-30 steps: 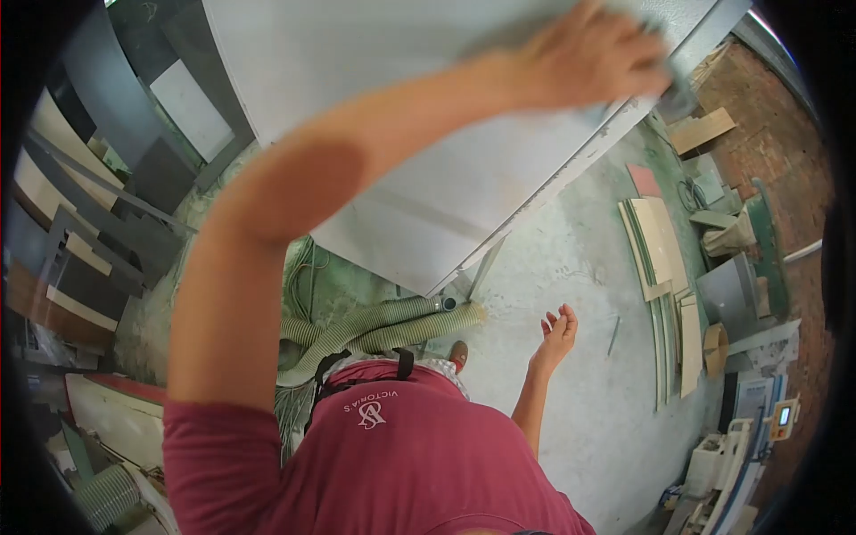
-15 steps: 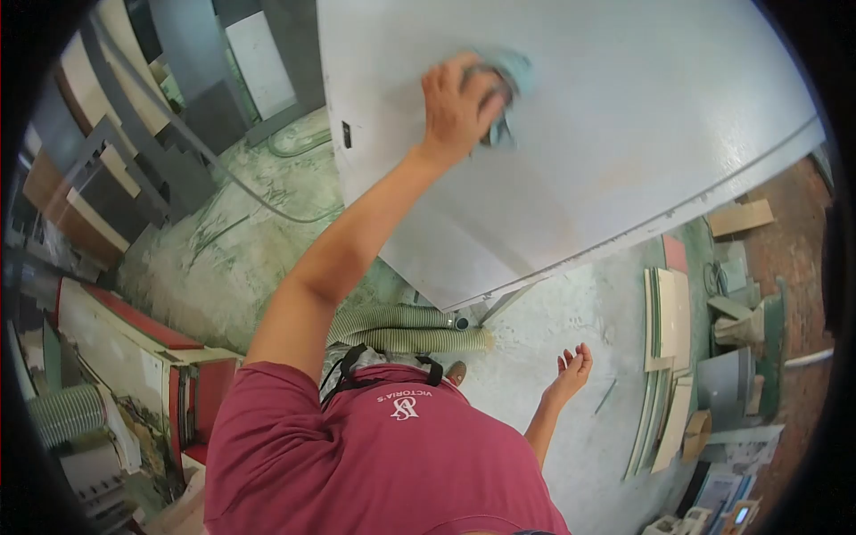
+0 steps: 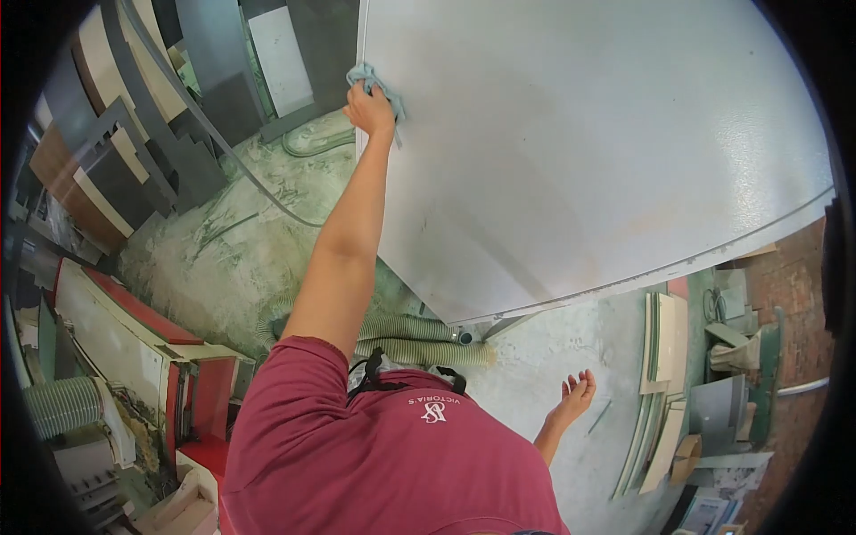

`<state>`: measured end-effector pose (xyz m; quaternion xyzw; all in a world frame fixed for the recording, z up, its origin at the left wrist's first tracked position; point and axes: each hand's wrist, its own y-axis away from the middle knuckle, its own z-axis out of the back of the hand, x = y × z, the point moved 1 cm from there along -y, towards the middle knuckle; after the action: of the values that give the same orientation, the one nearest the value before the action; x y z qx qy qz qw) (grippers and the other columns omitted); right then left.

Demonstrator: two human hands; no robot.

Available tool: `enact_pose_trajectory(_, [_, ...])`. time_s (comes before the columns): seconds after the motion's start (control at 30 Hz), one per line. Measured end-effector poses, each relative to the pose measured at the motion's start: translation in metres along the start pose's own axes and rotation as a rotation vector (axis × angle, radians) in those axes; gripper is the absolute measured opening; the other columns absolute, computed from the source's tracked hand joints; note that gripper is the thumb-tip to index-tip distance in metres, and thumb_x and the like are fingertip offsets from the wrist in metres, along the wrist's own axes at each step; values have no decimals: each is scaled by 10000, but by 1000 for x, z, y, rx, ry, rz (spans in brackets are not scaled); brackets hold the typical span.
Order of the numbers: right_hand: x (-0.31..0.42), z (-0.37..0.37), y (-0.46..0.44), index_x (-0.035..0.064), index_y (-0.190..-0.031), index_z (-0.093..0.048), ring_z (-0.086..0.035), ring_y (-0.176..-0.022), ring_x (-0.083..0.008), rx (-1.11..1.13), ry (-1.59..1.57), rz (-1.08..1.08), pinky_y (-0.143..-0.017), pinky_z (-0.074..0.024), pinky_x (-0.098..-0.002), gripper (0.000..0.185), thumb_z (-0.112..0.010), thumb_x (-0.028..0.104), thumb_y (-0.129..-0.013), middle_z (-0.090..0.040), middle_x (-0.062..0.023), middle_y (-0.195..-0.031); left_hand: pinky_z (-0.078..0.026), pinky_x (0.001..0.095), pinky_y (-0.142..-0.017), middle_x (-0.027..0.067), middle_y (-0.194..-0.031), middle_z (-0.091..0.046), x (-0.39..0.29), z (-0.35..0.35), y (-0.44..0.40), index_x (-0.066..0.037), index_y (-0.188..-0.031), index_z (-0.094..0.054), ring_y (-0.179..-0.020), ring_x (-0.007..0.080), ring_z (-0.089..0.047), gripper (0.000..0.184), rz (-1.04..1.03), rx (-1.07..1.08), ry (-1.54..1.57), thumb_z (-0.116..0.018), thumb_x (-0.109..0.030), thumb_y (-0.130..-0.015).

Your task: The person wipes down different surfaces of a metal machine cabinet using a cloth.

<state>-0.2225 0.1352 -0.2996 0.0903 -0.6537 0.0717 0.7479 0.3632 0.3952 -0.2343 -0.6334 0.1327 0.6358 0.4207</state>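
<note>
My left hand [image 3: 370,111] is closed on a light blue-green cloth [image 3: 363,75], pressing it against the left edge of a large pale grey panel [image 3: 580,152]. Faint smudges and a darker streak mark the panel's surface. Off to the right, my right hand [image 3: 573,399] hangs at my side, away from the panel. Its fingers are loosely bent and apart, with nothing in them.
Ribbed hoses [image 3: 428,351] lie on the dusty floor below the panel's near corner. Board offcuts [image 3: 664,343] are stacked at right. Tall sheets [image 3: 281,62] lean at upper left. A red-and-cream machine [image 3: 134,321] stands at lower left.
My left hand has moved the cloth left across the panel to its edge. The view has shifted slightly, and my right hand stays at my side.
</note>
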Motion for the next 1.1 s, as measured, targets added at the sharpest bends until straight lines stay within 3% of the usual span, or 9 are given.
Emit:
enact_pose_trajectory(0.07, [-4,-1,1,54,-1235,-509,-567,-947,-170,-5,-1,-13,-804,-469,-301,305,-421,188,-976,-537,-68,-1158,-379,452,-888,146,-1057,-589,35,-13,21,-38,-1117,-581,-1046,349,-480,321,-97,2,5,-618,-177,-830])
enact_pose_trajectory(0.2, [-6,-7,-3,76,-1229,-524,-577,-926,-155,13,25,-13,-781,-480,-292,293,-441,197,-976,-551,-59,-1139,-387,444,-891,212,-1060,-548,39,1,94,11,-1089,-556,-1027,350,-481,292,77,103,192,-605,-148,-849])
enact_pose_trajectory(0.37, [-4,-22,0,31,-1220,-525,-594,-920,-185,-5,52,1,-774,-495,-303,298,-420,167,-977,-559,-105,-1147,-427,405,-868,189,-1130,-461,-41,54,172,20,-1116,-501,-1003,318,-489,312,212,364,356,-614,-137,-871])
enact_pose_trajectory(0.53, [6,-31,5,6,-1182,-550,-605,-878,-174,56,32,44,-766,-499,-296,278,-418,151,-984,-579,-110,-1120,-490,325,-786,152,-1106,-425,-162,92,198,1,-1102,-502,-980,260,-508,309,-167,611,666,-655,-90,-849])
enact_pose_trajectory(0.6, [0,-24,4,24,-1181,-556,-602,-871,-153,25,40,48,-753,-498,-284,268,-420,148,-986,-579,-85,-1098,-486,302,-787,138,-1129,-446,-193,90,204,11,-1080,-518,-983,213,-527,295,-410,591,781,-671,-93,-849])
enact_pose_trajectory(0.7, [-13,-5,3,41,-1178,-564,-598,-854,-128,4,54,47,-738,-497,-270,257,-423,144,-989,-578,-53,-1063,-487,346,-742,188,-1154,-430,-214,94,233,4,-977,-556,-989,297,-513,252,-643,521,713,-706,-89,-798])
enact_pose_trajectory(0.8, [-20,20,-4,24,-1169,-564,-600,-854,-138,-26,62,14,-739,-500,-279,261,-419,138,-985,-581,-70,-1060,-435,385,-873,185,-1176,-442,-204,108,294,16,-970,-554,-1050,329,-495,273,-760,622,612,-720,-78,-773])
enact_pose_trajectory(0.93, [-31,64,-35,12,-1170,-560,-601,-858,-154,-92,40,-32,-743,-504,-287,272,-407,133,-980,-583,-89,-1069,-401,424,-904,203,-1189,-438,-154,118,378,0,-925,-555,-1087,360,-471,254,-695,962,603,-720,-76,-748])
enact_pose_trajectory(1.1, [-33,107,-82,27,-1187,-554,-593,-861,-151,-138,-44,-55,-751,-501,-283,285,-398,140,-977,-575,-86,-1087,-425,387,-863,189,-1164,-437,-187,119,370,-3,-940,-559,-1001,318,-500,231,-728,726,509,-705,-25,-762])
